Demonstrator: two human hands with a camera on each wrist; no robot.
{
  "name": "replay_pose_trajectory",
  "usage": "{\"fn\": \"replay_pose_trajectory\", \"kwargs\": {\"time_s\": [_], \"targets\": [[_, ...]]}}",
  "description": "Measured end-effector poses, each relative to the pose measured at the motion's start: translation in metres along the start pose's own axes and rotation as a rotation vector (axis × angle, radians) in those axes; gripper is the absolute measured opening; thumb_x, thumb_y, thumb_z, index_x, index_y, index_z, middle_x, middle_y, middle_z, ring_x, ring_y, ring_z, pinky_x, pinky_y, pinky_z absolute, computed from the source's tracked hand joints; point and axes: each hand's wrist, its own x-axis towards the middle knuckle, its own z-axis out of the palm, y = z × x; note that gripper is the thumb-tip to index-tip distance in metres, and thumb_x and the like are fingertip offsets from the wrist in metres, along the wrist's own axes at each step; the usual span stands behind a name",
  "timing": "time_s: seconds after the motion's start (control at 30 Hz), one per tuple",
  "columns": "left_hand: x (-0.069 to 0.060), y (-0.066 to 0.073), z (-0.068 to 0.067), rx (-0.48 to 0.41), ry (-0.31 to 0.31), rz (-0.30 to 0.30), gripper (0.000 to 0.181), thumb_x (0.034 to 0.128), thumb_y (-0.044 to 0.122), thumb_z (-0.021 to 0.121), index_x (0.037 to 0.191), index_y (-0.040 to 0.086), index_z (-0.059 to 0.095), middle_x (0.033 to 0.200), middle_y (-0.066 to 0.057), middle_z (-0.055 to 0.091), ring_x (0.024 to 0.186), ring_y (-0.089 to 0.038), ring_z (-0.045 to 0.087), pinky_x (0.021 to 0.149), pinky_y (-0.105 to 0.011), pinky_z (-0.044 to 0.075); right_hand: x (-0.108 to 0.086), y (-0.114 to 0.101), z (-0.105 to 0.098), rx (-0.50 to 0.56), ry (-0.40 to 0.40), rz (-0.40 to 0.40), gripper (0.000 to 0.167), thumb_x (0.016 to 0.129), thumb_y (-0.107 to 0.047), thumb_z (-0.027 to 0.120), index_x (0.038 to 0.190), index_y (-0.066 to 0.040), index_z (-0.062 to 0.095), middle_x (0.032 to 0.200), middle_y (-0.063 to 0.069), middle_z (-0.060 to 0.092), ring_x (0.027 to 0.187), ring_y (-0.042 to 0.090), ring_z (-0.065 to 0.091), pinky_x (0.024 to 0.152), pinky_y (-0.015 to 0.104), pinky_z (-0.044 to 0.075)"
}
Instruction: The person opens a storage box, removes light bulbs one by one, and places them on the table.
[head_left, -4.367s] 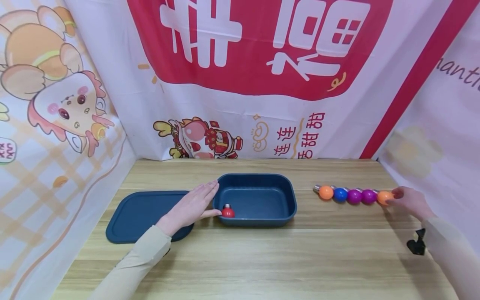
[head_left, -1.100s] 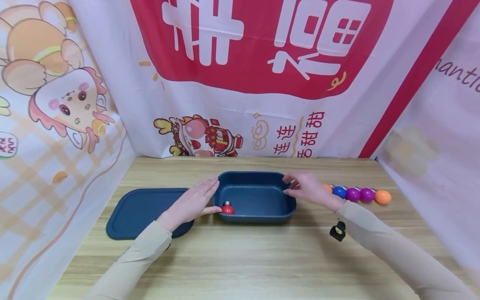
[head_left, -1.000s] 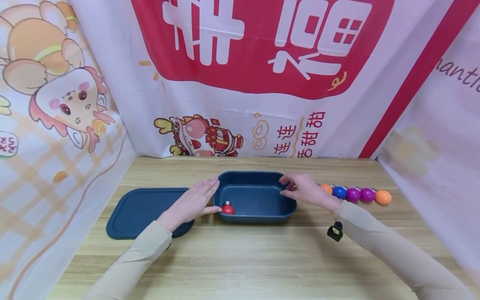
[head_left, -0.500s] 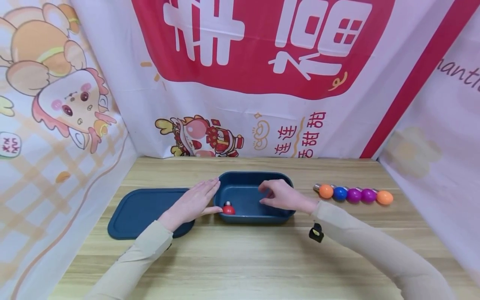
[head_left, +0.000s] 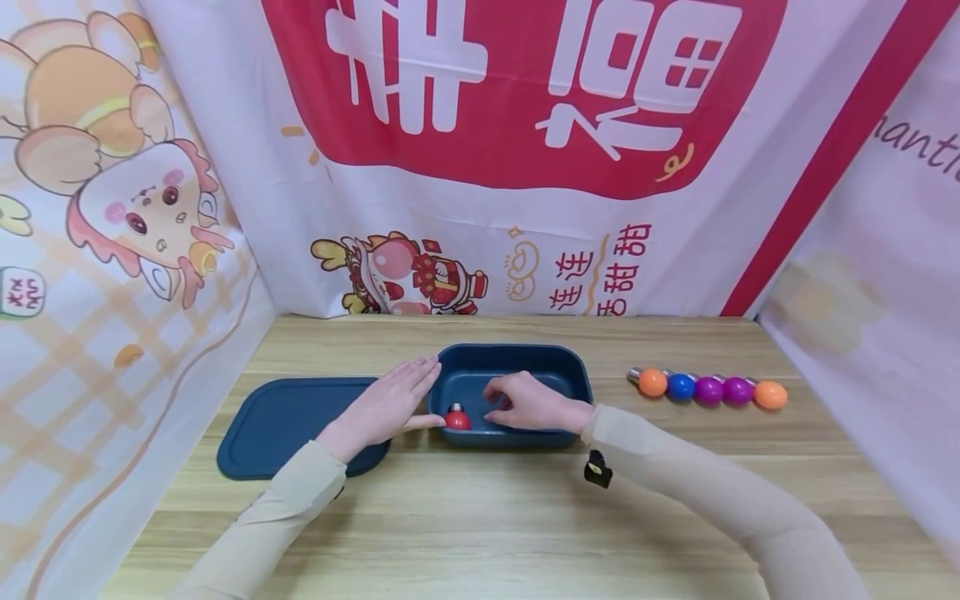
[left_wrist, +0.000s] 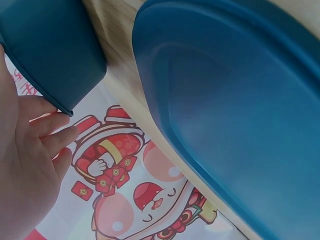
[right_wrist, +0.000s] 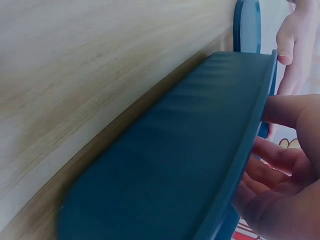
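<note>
A dark blue box (head_left: pixel 558 360) stands on the table, and a small red light bulb (head_left: pixel 457 420) with a metal screw base lies in its front left corner. My left hand (head_left: pixel 382 412) touches the box's left end, fingers straight and thumb at the front corner. Over the box, my right hand (head_left: pixel 528 402) is just right of the red bulb, its thumb and fingers apart and loosely bent, with nothing seen between them. In the right wrist view the box's outer wall (right_wrist: pixel 165 155) hides the bulb.
A dark blue lid (head_left: pixel 292 425) lies flat left of the box. To the right, a row of several bulbs lies on the wooden table (head_left: pixel 495 517): orange (head_left: pixel 652 382), blue (head_left: pixel 681 387), two purple (head_left: pixel 708 391) and another orange. Printed cloth (head_left: pixel 487 217) hangs behind.
My right hand first was at the rightmost orange bulb, then moved left across the box's right end to near the red bulb. My left hand and the bulbs stay put.
</note>
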Motion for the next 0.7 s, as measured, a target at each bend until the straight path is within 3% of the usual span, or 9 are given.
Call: {"fn": "replay_pose_trajectory", "kwargs": {"time_s": [0.3, 0.57, 0.7], "targets": [[0.0, 0.0, 0.001, 0.018, 0.016, 0.018, 0.092, 0.09, 0.069, 0.051, 0.153, 0.004, 0.036, 0.161, -0.015, 0.033, 0.15, -0.033, 0.033, 0.122, -0.051, 0.03, 0.014, -0.011, 0.008, -0.027, -0.05, 0.004, 0.034, 0.095, -0.027, 0.067, 0.119, -0.002, 0.069, 0.109, 0.011, 0.074, 0.085, 0.013, 0.069, 0.083, 0.027, 0.061], [-0.001, 0.001, 0.001, 0.068, 0.027, 0.04, 0.099, 0.0877, 0.078, 0.039, 0.152, 0.003, 0.037, 0.16, -0.016, 0.035, 0.149, -0.032, 0.035, 0.123, -0.049, 0.029, 0.024, -0.02, 0.014, -0.043, -0.111, 0.052, 0.026, 0.096, -0.027, 0.066, 0.11, -0.006, 0.073, 0.084, 0.003, 0.072, 0.061, 0.007, 0.059, 0.063, 0.015, 0.053], [0.0, 0.0, 0.001, 0.084, 0.035, 0.045, 0.099, 0.0877, 0.078, 0.038, 0.152, 0.003, 0.038, 0.16, -0.016, 0.036, 0.148, -0.032, 0.036, 0.123, -0.049, 0.03, 0.029, -0.021, 0.015, -0.019, -0.127, 0.067, 0.025, 0.097, -0.028, 0.064, 0.107, -0.008, 0.075, 0.079, 0.001, 0.072, 0.058, 0.006, 0.059, 0.061, 0.014, 0.053]]}}
